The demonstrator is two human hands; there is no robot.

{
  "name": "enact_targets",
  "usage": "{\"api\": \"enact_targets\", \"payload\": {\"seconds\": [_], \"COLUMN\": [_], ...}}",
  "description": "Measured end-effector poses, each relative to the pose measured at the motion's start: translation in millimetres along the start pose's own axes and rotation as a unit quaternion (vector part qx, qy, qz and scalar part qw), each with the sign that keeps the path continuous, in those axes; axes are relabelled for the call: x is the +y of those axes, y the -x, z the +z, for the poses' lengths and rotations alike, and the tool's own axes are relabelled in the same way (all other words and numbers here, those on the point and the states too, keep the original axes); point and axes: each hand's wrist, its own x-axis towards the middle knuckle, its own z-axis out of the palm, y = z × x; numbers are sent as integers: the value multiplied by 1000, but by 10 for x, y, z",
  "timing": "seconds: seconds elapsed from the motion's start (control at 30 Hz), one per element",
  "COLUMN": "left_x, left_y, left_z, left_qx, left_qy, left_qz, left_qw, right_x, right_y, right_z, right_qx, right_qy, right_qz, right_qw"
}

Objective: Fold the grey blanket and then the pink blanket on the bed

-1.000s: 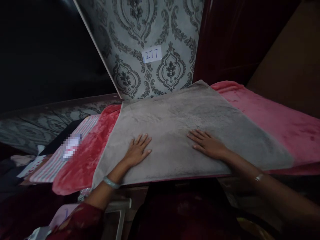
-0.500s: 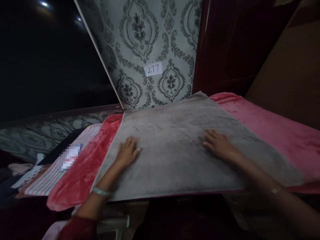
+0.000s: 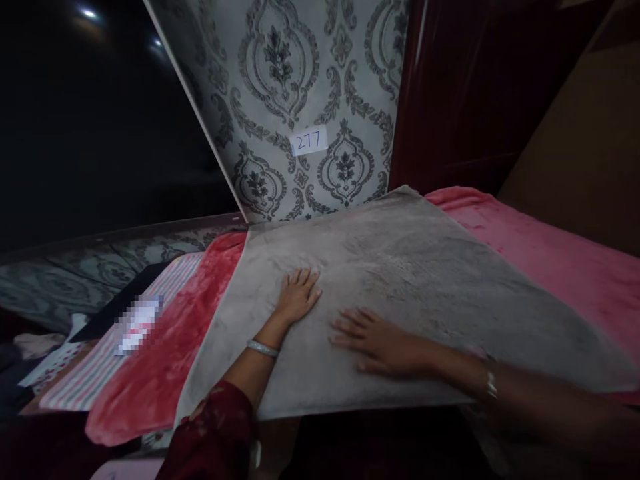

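Observation:
A soft grey cloth (image 3: 330,253), plush like a blanket, lies spread out before me. My left hand (image 3: 297,295) rests palm down on its left half, fingers spread. Closer to the front edge, my right hand (image 3: 377,341) is over the cloth with its fingers stretched towards the left; it is a little blurred, and whether it presses on the fabric I cannot tell. Neither hand grips anything. Under the grey cloth, red-pink plush fabric (image 3: 170,347) sticks out on the left, and pink plush fabric (image 3: 540,247) shows on the right.
Striped fabric (image 3: 85,377) lies at the left, with a blurred-out packet (image 3: 137,325) on it. Behind the cloth stands a patterned wall (image 3: 280,87) bearing a paper label (image 3: 309,141) marked 277. A large black screen (image 3: 100,120) is at the left, a dark red panel (image 3: 450,100) at the right.
My left hand has slid to the right and slightly forward over the grey cloth. My right hand has swept left and nearer to me, so the hands are closer together.

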Motion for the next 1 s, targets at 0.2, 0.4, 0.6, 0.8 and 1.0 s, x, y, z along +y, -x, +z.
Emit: {"api": "enact_targets", "payload": {"seconds": [0.2,0.4,0.6,0.8,1.0], "left_x": [66,-36,-873,-1361,-1405], "left_y": [0,64,517,886,878], "left_z": [-18,-79,-160,-41,85], "left_qx": [-2,-10,-32,-12,66], "left_qy": [4,22,22,36,72], "left_qz": [3,-20,-152,-148,-145], "left_qw": [1000,1000,988,988,985], "right_x": [-534,327,903,585,-580], "right_y": [318,-571,-1411,-1506,-717], "right_z": [-65,-427,-539,-257,282], "right_qx": [-30,136,91,38,-56], "right_qy": [-151,16,100,109,-48], "right_qz": [-78,54,139,64,-274], "right_qw": [985,989,981,991,959]}}
